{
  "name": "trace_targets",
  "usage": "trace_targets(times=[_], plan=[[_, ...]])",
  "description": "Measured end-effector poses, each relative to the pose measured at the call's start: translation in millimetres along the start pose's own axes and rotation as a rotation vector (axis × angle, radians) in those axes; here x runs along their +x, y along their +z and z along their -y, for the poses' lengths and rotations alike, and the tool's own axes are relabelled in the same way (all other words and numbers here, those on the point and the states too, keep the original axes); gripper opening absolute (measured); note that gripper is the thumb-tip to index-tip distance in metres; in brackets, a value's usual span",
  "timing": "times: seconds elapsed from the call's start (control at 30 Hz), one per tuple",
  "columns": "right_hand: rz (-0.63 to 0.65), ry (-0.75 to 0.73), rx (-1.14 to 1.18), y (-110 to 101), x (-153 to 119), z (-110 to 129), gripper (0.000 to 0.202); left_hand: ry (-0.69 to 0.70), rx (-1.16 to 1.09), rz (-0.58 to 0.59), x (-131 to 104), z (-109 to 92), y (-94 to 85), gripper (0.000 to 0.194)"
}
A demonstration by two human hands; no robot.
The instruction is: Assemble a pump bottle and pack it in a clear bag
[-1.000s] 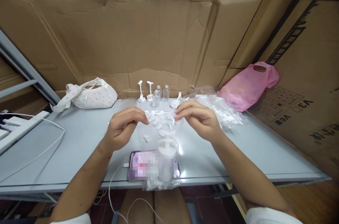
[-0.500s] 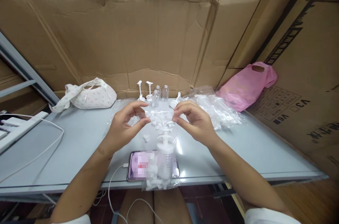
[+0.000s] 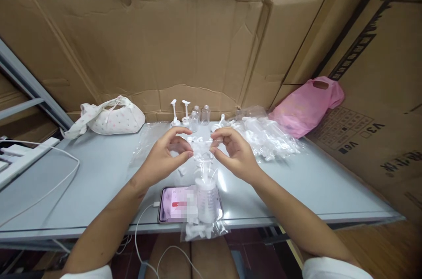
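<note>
My left hand [image 3: 171,151] and my right hand [image 3: 235,151] pinch opposite sides of the top of a clear plastic bag [image 3: 206,167], which hangs between them. Inside the bag are a clear ribbed bottle [image 3: 207,206] with a white top and several small white parts [image 3: 198,230] at the bottom. The bag hangs in front of a phone [image 3: 176,204] lying near the table's front edge, hiding its right part. Behind my fingers, loose small white pieces [image 3: 195,139] lie on the table.
At the back stand white pump heads [image 3: 174,111] and clear bottles [image 3: 205,115]. Filled clear bags [image 3: 268,133] and a pink bag [image 3: 308,107] lie to the right. On the left are a white patterned pouch [image 3: 117,116] and a power strip [image 3: 29,160]. A charging cable [image 3: 136,230] hangs over the front edge.
My hands have come closer together while holding the bag's top. The bag and its contents have sunk and shifted slightly to the right.
</note>
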State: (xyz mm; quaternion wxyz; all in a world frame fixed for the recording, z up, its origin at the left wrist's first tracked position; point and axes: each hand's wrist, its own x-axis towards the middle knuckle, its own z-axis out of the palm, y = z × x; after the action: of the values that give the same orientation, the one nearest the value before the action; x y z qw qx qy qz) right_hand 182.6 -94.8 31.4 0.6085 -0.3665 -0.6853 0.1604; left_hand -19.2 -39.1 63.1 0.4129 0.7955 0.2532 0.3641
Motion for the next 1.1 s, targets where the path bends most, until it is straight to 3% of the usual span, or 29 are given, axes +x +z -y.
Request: trace_targets(times=[0.13,0.3,0.43,0.53,0.67,0.93,1.1], plan=[[0.036,0.223,0.14,7.8,-1.3,-0.2,0.052,0.011,0.021,-0.074,-0.6,-0.4,10.1,0.04],[0.0,0.434,0.306,14.3,-0.4,-0.1,0.046,0.003,0.012,-0.148,0.9,2.5,14.7,0.042],[-0.057,0.466,0.407,9.0,4.5,-0.1,0.049,-0.009,-0.068,-0.209,6.8,6.7,9.1,0.039],[-0.057,0.491,0.422,3.7,7.5,0.0,0.039,-0.018,-0.133,-0.237,10.8,8.2,4.5,0.042],[-0.041,0.475,0.4,-0.9,9.4,0.1,0.027,-0.025,-0.178,-0.229,12.7,7.3,1.4,0.049],[0.005,0.419,0.348,-6.9,9.6,-5.6,0.025,-0.023,-0.291,-0.186,13.9,15.0,0.2,0.068],[0.022,0.377,0.288,-13.4,7.2,-12.7,0.026,-0.155,-0.386,0.038,14.6,21.5,0.1,0.083]])
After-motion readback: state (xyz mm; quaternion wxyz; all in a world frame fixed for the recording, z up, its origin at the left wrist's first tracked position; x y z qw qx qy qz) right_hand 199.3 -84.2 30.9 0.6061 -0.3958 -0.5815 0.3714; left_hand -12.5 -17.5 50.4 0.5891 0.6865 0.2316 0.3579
